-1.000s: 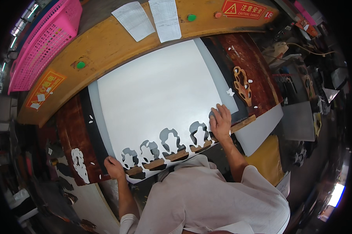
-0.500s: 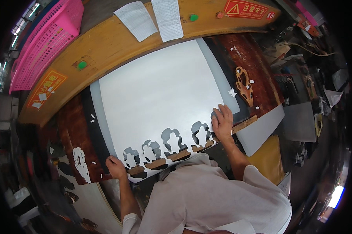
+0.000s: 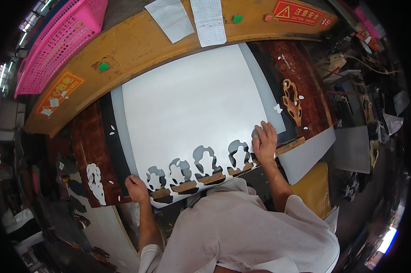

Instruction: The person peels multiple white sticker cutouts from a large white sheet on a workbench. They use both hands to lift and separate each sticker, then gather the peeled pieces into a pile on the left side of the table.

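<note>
A large white sheet (image 3: 191, 109) lies on the dark press bed (image 3: 91, 141), with several shaped holes (image 3: 205, 159) cut along its near edge. My left hand (image 3: 136, 188) grips the sheet's near left corner. My right hand (image 3: 264, 142) lies flat, fingers spread, on the sheet's near right corner. A wooden strip (image 3: 287, 147) runs under the near edge beside my right hand.
A brown cutting die (image 3: 292, 102) rests on the red-brown bed at the right. A yellow machine beam (image 3: 137, 41) with green buttons and paper sheets (image 3: 208, 20) runs along the back. A pink basket (image 3: 55, 43) sits at the far left. White cut pieces (image 3: 95, 182) lie at the left.
Both hands stay on the sheet's near corners. The view has shifted slightly; the sheet looks about where it was.
</note>
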`<control>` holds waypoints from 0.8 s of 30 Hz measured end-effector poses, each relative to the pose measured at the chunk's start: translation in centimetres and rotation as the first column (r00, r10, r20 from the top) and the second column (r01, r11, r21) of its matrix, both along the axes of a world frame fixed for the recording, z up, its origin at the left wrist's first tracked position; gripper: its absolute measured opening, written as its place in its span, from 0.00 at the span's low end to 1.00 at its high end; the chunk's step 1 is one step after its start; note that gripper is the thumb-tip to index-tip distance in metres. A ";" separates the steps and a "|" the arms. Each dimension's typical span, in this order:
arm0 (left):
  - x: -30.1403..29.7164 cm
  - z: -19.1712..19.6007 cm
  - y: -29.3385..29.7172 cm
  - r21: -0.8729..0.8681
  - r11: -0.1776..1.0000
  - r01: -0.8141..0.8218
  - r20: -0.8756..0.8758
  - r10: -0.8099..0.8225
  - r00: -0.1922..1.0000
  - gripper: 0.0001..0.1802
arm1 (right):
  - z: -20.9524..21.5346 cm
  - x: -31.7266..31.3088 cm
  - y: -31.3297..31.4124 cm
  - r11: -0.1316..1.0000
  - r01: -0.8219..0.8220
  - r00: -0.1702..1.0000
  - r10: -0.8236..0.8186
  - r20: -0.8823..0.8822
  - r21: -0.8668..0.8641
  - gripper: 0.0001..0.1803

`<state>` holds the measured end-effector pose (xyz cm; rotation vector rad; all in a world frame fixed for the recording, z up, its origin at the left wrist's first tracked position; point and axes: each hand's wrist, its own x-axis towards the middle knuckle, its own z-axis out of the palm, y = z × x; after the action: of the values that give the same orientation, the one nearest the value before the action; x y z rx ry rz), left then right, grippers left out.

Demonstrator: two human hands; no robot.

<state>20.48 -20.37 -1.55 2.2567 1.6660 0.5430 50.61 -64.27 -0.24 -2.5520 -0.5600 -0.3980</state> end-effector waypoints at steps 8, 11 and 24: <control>-0.3 -0.6 0.3 0.010 1.000 0.008 -0.018 -0.007 1.000 0.21 | -0.1 0.1 0.1 1.000 -0.008 0.999 0.008 0.040 0.013 0.20; -0.4 -1.0 0.4 0.039 0.999 0.027 0.004 -0.027 1.000 0.21 | -0.1 0.2 0.0 1.000 -0.013 0.999 0.013 0.051 0.013 0.20; -0.3 -0.7 0.3 0.039 0.999 -0.001 -0.012 0.002 1.000 0.20 | 2.5 0.7 0.2 0.998 -0.038 0.995 0.042 -0.093 0.050 0.19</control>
<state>20.20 -20.02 -2.26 2.2905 1.6772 0.5691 51.32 -64.05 2.22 -2.4948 -0.5594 -0.2728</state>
